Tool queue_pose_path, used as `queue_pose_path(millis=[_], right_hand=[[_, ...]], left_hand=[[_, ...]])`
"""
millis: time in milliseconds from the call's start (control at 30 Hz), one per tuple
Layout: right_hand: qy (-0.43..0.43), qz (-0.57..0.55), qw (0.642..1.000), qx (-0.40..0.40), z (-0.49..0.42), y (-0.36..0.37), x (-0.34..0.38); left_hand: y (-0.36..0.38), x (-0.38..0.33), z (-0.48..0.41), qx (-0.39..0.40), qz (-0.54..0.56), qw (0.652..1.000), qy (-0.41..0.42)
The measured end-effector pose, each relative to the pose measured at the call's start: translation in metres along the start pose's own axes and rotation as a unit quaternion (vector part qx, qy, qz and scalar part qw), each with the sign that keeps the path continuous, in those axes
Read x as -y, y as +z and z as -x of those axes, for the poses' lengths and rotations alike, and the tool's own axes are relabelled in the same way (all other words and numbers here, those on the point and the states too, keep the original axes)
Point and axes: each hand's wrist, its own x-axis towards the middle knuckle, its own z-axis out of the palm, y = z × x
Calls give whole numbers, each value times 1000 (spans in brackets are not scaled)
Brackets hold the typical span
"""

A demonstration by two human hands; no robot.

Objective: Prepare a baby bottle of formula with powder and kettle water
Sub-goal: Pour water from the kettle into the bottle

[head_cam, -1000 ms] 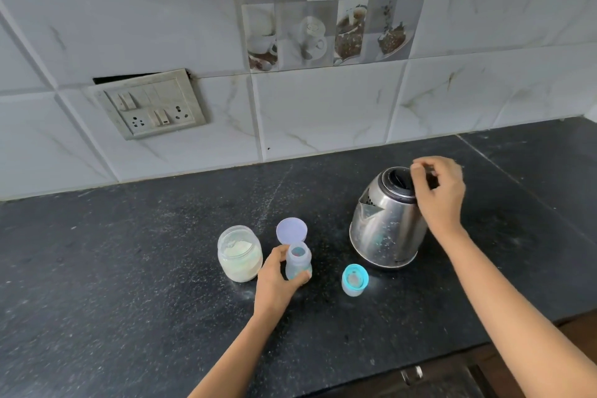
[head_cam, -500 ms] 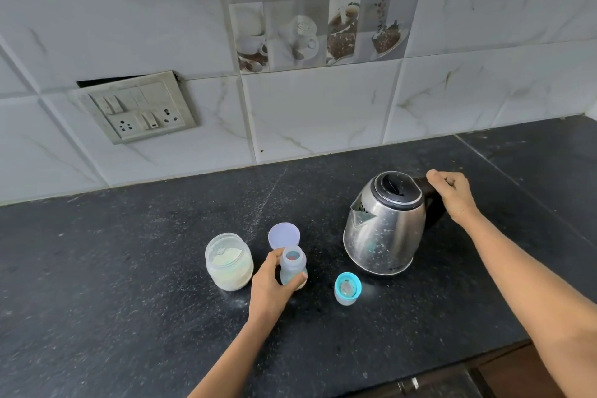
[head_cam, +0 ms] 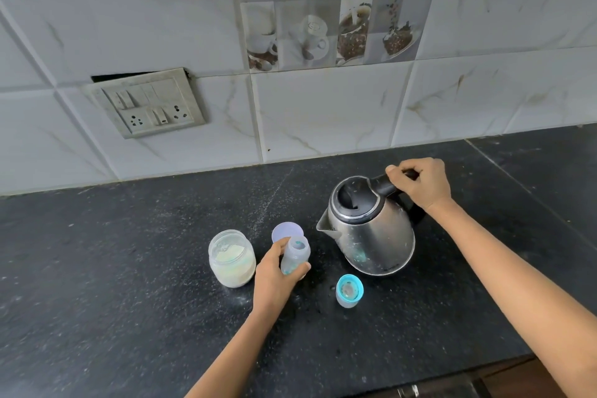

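A small clear baby bottle (head_cam: 294, 255) stands uncapped on the black counter (head_cam: 129, 268), and my left hand (head_cam: 274, 275) is wrapped around its side. Right of it is a steel kettle (head_cam: 368, 229) with a black lid, tilted with its spout toward the bottle. My right hand (head_cam: 420, 184) grips the kettle's black handle. An open glass jar of pale formula powder (head_cam: 232, 258) stands left of the bottle. Its round lilac lid (head_cam: 286, 231) lies just behind the bottle. The bottle's teal-ringed cap (head_cam: 349, 290) sits in front of the kettle.
A tiled wall rises behind the counter, with a switch and socket plate (head_cam: 148, 103) at the left. The counter's front edge runs along the lower right, with a drawer handle (head_cam: 408, 391) below it.
My right hand moved from the kettle's lid to its handle and gripped it. The kettle has tipped and shifted toward the bottle. My left hand stayed on the bottle.
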Motion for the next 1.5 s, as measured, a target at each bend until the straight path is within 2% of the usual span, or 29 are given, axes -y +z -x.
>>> queue_pose_path(millis=[233,367,667,1500], right_hand=[[-51,156,985,56,-7,15,41],[-55,193,978,63,-12,15,55],[-132,268,950,87,-23,15,73],[-232,312,916,99,-37,17,94]], left_hand=[[-1,2,-3,1,-15,1000,20],[2,6,-2,2,-23,1000,14],[5,6,0,14,-32,999,-11],[1,2,-4,26,-43,999,-16]])
